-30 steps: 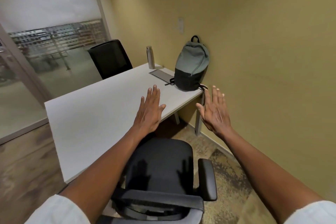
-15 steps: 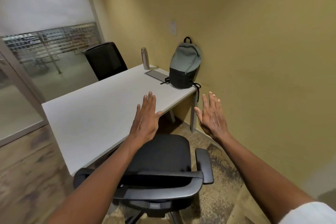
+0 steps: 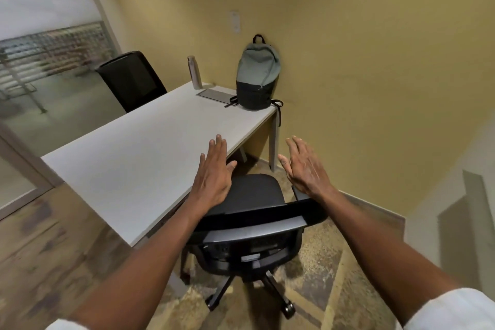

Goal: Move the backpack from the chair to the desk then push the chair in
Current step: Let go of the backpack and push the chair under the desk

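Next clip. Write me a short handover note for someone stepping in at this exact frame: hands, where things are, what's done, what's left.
Left hand: open, flat, empty, above the chair's seat near the desk edge.
Right hand: open, empty, above the chair's right armrest.
Backpack: upright on the desk at its far corner, against the wall.
Chair: seat empty, only partly under the desk.
Done: backpack moved.
Left: take the backrest and push the chair in.

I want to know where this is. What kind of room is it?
Probably a small office room: a white desk, a wheeled office chair beside it, and a glass wall at the left.
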`<state>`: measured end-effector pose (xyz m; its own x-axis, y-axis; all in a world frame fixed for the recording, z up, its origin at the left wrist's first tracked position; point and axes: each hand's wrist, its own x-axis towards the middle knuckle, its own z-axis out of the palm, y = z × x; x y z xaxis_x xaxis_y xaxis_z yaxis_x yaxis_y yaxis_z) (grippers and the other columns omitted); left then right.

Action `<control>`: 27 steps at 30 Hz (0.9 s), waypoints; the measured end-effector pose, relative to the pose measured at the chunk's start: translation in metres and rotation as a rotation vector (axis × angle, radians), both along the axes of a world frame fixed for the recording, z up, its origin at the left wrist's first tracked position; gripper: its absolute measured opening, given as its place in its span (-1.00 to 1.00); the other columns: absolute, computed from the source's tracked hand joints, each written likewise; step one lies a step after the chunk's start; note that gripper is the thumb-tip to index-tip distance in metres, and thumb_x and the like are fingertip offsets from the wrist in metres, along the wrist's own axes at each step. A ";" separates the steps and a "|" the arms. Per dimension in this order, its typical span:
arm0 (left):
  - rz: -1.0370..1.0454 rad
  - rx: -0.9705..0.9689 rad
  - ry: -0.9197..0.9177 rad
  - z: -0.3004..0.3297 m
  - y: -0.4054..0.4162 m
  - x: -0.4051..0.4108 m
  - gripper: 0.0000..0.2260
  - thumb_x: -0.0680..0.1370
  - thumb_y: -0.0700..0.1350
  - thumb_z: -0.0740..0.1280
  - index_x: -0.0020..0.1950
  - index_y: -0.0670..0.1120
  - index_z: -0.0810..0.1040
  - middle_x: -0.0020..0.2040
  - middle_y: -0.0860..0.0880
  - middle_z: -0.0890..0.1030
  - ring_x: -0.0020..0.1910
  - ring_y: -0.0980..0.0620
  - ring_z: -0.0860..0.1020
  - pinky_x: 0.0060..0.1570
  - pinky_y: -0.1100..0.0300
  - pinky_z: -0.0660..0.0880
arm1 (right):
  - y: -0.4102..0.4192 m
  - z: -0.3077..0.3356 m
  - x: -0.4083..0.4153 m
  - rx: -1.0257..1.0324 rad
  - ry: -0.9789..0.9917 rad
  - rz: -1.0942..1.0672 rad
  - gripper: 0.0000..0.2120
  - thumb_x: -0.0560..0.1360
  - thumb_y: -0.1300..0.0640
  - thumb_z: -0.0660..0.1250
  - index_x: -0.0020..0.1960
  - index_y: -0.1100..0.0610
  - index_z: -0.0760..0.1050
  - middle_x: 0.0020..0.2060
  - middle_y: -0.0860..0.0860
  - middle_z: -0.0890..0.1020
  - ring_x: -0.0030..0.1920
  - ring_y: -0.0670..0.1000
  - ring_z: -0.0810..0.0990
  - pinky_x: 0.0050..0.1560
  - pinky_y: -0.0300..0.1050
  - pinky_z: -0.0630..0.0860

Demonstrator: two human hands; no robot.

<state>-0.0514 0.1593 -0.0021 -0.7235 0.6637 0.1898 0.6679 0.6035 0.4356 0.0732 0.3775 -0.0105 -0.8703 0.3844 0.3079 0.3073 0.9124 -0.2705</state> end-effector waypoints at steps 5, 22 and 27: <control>-0.036 -0.032 -0.025 -0.022 -0.028 0.017 -0.43 0.69 0.06 0.03 0.63 -0.09 -0.09 0.63 -0.06 -0.21 0.60 0.01 -0.23 0.56 -0.03 -0.17 | -0.042 -0.012 0.020 -0.013 -0.081 0.097 -0.40 0.65 -0.17 0.00 0.52 0.22 0.19 0.37 0.19 0.46 0.32 0.16 0.46 0.33 0.04 0.36; -0.126 -0.478 0.205 -0.058 -0.121 0.042 -0.02 0.36 0.63 -0.08 0.57 0.01 0.21 0.43 -0.07 0.45 0.35 -0.08 0.43 0.37 -0.02 0.31 | -0.075 -0.056 0.075 0.078 -0.494 0.024 -0.20 0.48 -0.26 0.26 0.56 0.06 0.05 0.54 0.11 0.17 0.55 0.23 0.06 0.40 0.54 -0.03; -0.091 -0.442 0.284 -0.060 -0.114 0.038 -0.05 0.34 0.64 -0.09 0.51 0.06 0.31 0.27 -0.01 0.55 0.18 -0.03 0.52 0.22 0.03 0.39 | -0.077 -0.053 0.066 0.004 -0.434 -0.117 -0.59 0.61 0.15 -0.02 0.45 0.00 0.22 0.42 0.11 0.31 0.51 0.31 0.09 0.22 0.73 -0.10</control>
